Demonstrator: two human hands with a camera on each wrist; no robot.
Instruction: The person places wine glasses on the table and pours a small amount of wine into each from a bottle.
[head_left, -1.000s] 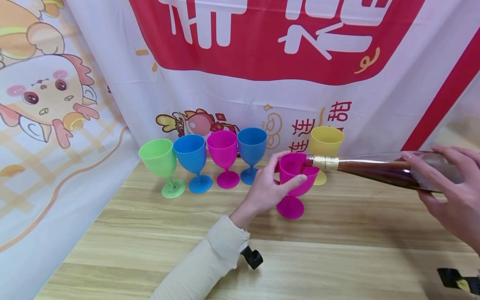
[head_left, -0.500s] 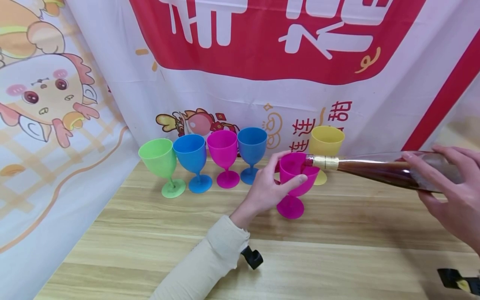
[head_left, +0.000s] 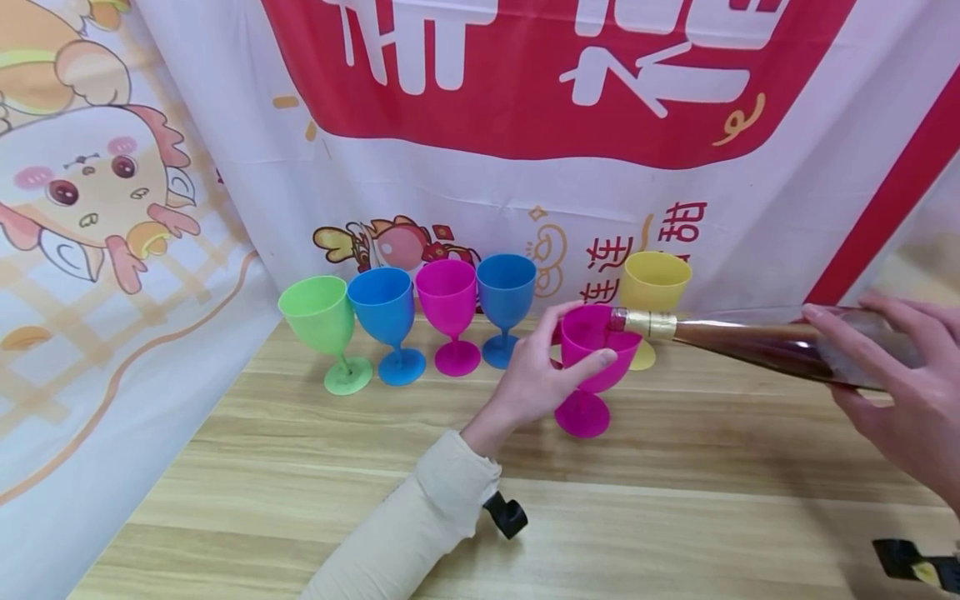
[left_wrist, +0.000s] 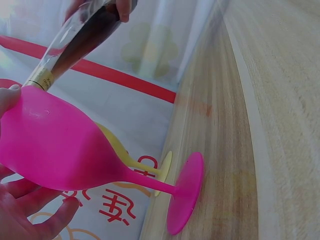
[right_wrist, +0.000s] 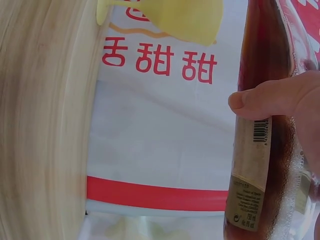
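Note:
My left hand holds a magenta goblet round its bowl, the thumb on the near side. In the left wrist view, the goblet leans a little, its foot right at the tabletop. My right hand grips a clear glass bottle by its thick body. The bottle lies almost level, with its gold-banded neck pointing left and its mouth inside the goblet's rim. Dark reddish-brown liquid fills the bottle's lower side. A label with a barcode shows on the bottle in the right wrist view.
Left of my hand stands a row: a green goblet, a blue goblet, a magenta goblet and another blue goblet. A yellow goblet stands behind the held one. Printed cloth hangs behind the wooden table.
The thick end of the bottle sits very slightly lower than before. Both hands keep their grips, and the goblets stay in place.

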